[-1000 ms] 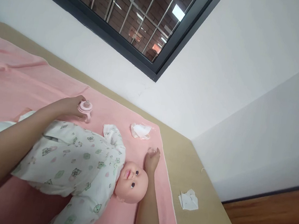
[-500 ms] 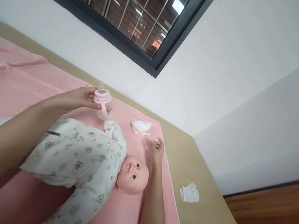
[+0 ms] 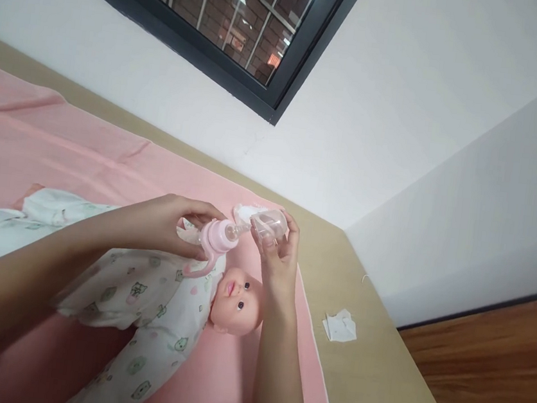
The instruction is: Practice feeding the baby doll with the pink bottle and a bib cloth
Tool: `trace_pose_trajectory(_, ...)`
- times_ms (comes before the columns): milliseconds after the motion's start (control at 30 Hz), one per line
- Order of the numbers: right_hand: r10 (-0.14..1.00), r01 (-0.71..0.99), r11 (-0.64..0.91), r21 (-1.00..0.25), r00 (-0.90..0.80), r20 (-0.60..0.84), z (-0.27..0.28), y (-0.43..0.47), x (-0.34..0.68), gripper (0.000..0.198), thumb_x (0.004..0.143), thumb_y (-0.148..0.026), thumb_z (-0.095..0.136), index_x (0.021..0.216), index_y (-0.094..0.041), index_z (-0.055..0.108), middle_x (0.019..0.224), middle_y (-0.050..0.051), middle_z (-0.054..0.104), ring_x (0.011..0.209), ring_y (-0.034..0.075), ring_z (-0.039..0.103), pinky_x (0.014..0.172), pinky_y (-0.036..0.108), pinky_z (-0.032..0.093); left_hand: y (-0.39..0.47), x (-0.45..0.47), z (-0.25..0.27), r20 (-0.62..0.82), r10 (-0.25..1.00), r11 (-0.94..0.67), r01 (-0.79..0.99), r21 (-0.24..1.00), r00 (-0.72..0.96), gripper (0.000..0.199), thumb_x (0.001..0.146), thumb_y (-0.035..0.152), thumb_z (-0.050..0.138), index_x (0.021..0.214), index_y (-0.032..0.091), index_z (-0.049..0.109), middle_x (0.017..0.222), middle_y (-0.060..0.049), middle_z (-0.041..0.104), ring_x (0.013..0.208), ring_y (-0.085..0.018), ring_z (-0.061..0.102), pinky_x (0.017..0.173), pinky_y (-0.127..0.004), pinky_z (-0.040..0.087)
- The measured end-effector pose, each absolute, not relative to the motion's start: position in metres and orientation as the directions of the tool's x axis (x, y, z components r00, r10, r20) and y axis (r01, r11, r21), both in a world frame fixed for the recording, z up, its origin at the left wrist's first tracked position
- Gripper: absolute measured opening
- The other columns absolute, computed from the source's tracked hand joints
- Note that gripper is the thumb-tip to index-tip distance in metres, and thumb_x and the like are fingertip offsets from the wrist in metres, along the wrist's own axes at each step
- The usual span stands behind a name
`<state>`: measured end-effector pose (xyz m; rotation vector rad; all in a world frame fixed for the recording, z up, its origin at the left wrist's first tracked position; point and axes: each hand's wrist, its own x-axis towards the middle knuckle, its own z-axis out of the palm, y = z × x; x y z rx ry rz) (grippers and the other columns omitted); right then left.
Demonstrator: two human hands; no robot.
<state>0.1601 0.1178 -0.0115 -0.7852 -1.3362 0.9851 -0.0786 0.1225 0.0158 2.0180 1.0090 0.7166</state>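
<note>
My left hand [image 3: 181,221] is wrapped round a pink baby bottle [image 3: 218,236], which lies tilted with its clear nipple toward the right. In my right hand [image 3: 282,248] is a clear bottle cap [image 3: 270,223], its open side facing the nipple. The nipple's tip is at the mouth of the cap. Below the hands a baby doll [image 3: 238,301] lies face up, dressed in a white outfit [image 3: 142,290] with green and pink prints. The doll's head is beside my right wrist.
A pink blanket [image 3: 81,141] covers much of the tan tabletop [image 3: 338,268]. Behind the cap lies a white wad in clear plastic [image 3: 244,212], partly hidden. A folded white tissue [image 3: 340,326] rests at the right. A wall with a dark-framed window [image 3: 261,94] stands behind.
My left hand has brought the bottle right and down, tipping it from upright. My right hand has raised the cap from the blanket's edge to the nipple.
</note>
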Motion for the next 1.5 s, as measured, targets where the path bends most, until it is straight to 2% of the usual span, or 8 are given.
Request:
trace_pose_trajectory(200,0.897,-0.048,0.417,-0.908,-0.142,0.419,-0.007,0.103,0.147,0.065,0.078,-0.047,0.077,0.133,-0.031,0.048,0.133,0.007,0.060,0.120,0.021,0.062,0.102,0.040,0.055,0.130,-0.079,0.003,0.165,0.825,-0.448,0.450,0.773,0.540,0.060,0.072,0.043,0.078,0.130,0.032,0.064,0.126,0.002,0.068,0.118,-0.023,0.061,0.099,-0.028,0.047)
trace_pose_trajectory(400,0.874,-0.048,0.437,-0.898,-0.213,0.437,-0.013,0.101,0.138,0.062,0.080,-0.044,0.076,0.135,-0.035,0.049,0.141,0.005,0.055,0.128,0.022,0.056,0.107,0.041,0.051,0.122,-0.073,0.010,0.158,0.869,-0.385,0.440,0.811,0.468,0.064,0.070,0.045,0.078,0.130,0.030,0.063,0.123,-0.001,0.069,0.116,-0.024,0.063,0.100,-0.031,0.048)
trace_pose_trajectory(600,0.857,-0.069,0.389,-0.919,-0.340,0.388,-0.010,0.098,0.140,0.078,0.086,-0.047,0.069,0.152,-0.037,0.029,0.151,0.005,0.046,0.135,0.022,0.051,0.115,0.044,0.043,0.120,-0.071,0.012,0.135,0.898,-0.305,0.371,0.877,0.419,0.091,0.065,0.049,0.083,0.145,0.031,0.044,0.105,-0.003,0.073,0.107,-0.025,0.067,0.102,-0.040,0.048)
trace_pose_trajectory(700,0.861,-0.068,0.329,-0.942,-0.389,0.329,-0.005,0.095,0.146,0.081,0.088,-0.049,0.066,0.156,-0.038,0.022,0.151,0.005,0.047,0.139,0.023,0.049,0.115,0.047,0.042,0.120,-0.072,0.012,0.127,0.903,-0.284,0.348,0.893,0.411,0.098,0.060,0.050,0.085,0.146,0.030,0.042,0.096,-0.002,0.073,0.100,-0.025,0.069,0.100,-0.042,0.048)
trace_pose_trajectory(867,0.833,-0.078,0.333,-0.940,-0.443,0.332,-0.002,0.096,0.153,0.098,0.077,-0.041,0.078,0.156,-0.041,0.020,0.153,0.004,0.044,0.137,0.023,0.051,0.112,0.050,0.045,0.117,-0.068,0.014,0.126,0.917,-0.256,0.315,0.914,0.379,0.101,0.054,0.050,0.088,0.144,0.031,0.046,0.098,-0.002,0.074,0.106,-0.026,0.066,0.098,-0.040,0.048)
trace_pose_trajectory(1067,0.862,-0.045,0.342,-0.939,-0.383,0.332,-0.011,0.099,0.147,0.123,0.062,-0.037,0.090,0.156,-0.041,0.011,0.149,0.009,0.048,0.132,0.024,0.056,0.110,0.051,0.048,0.113,-0.062,0.016,0.143,0.917,-0.273,0.324,0.906,0.372,0.106,0.055,0.054,0.086,0.148,0.031,0.039,0.094,0.000,0.074,0.101,-0.026,0.067,0.093,-0.037,0.048)
trace_pose_trajectory(1200,0.882,-0.070,0.318,-0.945,-0.344,0.322,-0.021,0.103,0.142,0.135,0.055,-0.036,0.094,0.156,-0.042,0.004,0.148,0.010,0.047,0.128,0.025,0.059,0.108,0.050,0.050,0.109,-0.060,0.017,0.125,0.927,-0.276,0.418,0.865,0.354,0.109,0.057,0.062,0.082,0.151,0.034,0.036,0.099,0.000,0.073,0.103,-0.029,0.067,0.089,-0.036,0.047)
trace_pose_trajectory(1500,0.896,-0.043,0.357,-0.933,-0.269,0.355,-0.022,0.100,0.134,0.135,0.053,-0.035,0.095,0.156,-0.040,0.007,0.135,0.009,0.057,0.120,0.025,0.062,0.107,0.051,0.051,0.106,-0.060,0.017,0.122,0.915,-0.300,0.445,0.844,0.384,0.106,0.063,0.066,0.076,0.153,0.033,0.033,0.108,-0.004,0.074,0.097,-0.030,0.069,0.071,-0.031,0.048)
